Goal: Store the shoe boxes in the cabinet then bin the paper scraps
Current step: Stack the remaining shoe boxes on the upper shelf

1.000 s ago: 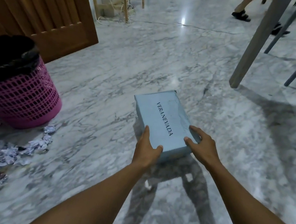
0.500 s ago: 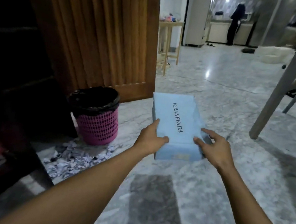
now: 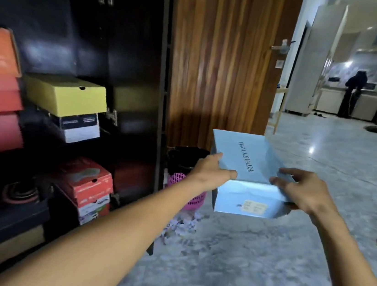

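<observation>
Clearly, the left hand [image 3: 212,173] and right hand [image 3: 302,193] each clasp a near corner of the pale blue VERANEVADA shoe box [image 3: 247,165], aloft at centre right, just right of the cabinet [image 3: 136,40]. Gripped only at that end, it may tip, or knock the stacked yellow box [image 3: 69,96] at left.

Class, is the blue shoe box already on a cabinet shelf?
No, the left hand and right hand hold the blue shoe box outside the cabinet.
</observation>
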